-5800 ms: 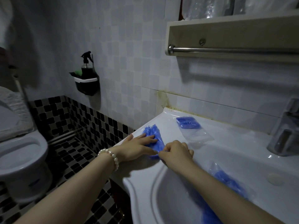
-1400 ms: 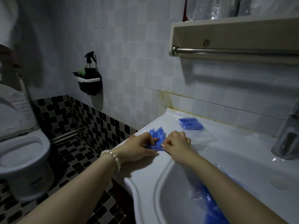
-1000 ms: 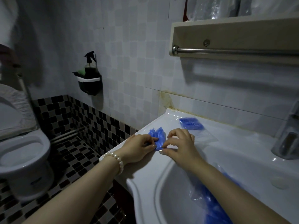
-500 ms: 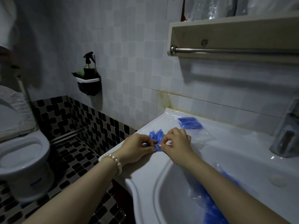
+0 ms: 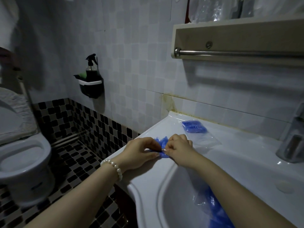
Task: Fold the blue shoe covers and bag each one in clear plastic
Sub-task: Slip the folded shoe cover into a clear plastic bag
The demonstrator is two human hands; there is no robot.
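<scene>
Two bare arms come in from the bottom, with no sleeves on them. The left hand (image 5: 139, 153) has a bracelet of small round white pearl beads (image 5: 115, 167) around its wrist. The right hand (image 5: 178, 149) wears nothing. The fingernails are long and shiny.

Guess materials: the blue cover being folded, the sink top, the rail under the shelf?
Blue shoe cover: thin crinkly plastic film by its creases, pinched by left hand and right hand. Sink: glazed white ceramic, likely; glossy highlights. Rail: polished metal, probably steel; bright sheen.
</scene>
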